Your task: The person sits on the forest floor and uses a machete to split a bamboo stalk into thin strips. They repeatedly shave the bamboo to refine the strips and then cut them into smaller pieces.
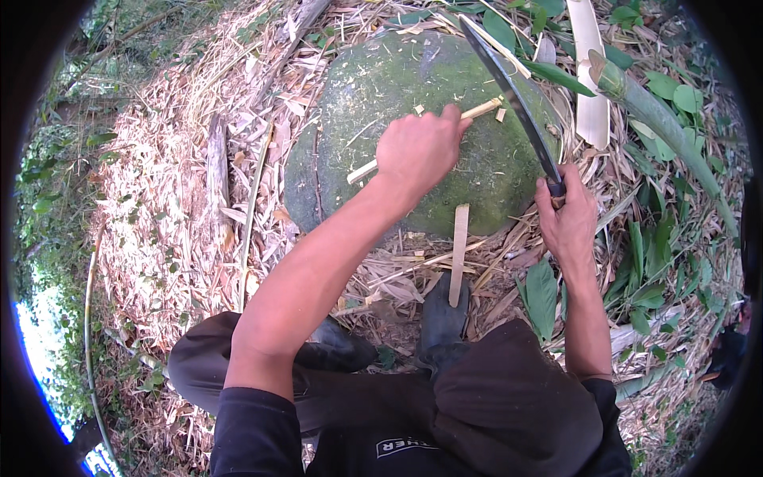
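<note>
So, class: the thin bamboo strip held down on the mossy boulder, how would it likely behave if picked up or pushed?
The bamboo strip looks thin and narrow, so it is probably light and slightly springy rather than floppy. It looks flat-sided, so it would likely slide, not roll, on the rounded boulder. The left hand pins it while the right hand grips a long knife.

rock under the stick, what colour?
Mossy green, speckled grey: the rock, clearest in the head view.

Mossy boulder [373, 87], green bamboo culm [660, 119]
</note>
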A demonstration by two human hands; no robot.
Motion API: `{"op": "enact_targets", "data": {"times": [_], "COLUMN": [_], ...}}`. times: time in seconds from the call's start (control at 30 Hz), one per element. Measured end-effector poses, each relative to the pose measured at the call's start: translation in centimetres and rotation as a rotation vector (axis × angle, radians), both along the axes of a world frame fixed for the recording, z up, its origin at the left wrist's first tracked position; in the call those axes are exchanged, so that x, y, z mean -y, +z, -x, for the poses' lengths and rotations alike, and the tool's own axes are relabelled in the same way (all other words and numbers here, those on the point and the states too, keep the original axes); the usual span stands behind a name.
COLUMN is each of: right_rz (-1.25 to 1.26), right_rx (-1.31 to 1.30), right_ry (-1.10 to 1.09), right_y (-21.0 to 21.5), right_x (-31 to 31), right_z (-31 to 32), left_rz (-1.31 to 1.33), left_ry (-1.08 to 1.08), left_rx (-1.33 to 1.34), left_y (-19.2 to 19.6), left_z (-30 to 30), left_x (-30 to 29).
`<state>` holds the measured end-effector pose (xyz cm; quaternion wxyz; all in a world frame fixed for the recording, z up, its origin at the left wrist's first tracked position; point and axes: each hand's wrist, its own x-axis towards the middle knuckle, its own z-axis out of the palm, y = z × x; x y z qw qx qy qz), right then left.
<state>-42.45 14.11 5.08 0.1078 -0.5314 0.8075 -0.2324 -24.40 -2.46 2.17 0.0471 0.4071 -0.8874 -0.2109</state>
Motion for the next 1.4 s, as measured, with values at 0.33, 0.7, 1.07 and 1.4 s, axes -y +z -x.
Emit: {"op": "enact_targets", "data": {"times": [0.33, 0.7, 1.07, 1.4], "right_rz": [-0.017, 0.302, 0.008, 0.014], "right_rx": [0.032, 0.050, 0.111, 0.057], "right_ry": [-0.062, -0.035, -0.077, 0.026], "right_y": [1.2, 2.5, 1.3, -0.6], "right_x": [2.1, 3.3, 4.5, 4.5], "right_z": [-1.1, -2.5, -1.8, -1.0], "left_rz": [0.027, -0.014, 0.035, 0.043], "left_ry": [-0.034, -0.031, -0.007, -0.017], "left_rx": [-0.004, 0.053, -0.015, -0.029], "left_y": [0.0, 0.4, -0.3, -0.2], "left_z": [-0.1, -0.3, 0.0, 0.4], "left_x": [-1.3, -1.6, -2.0, -1.7]}}
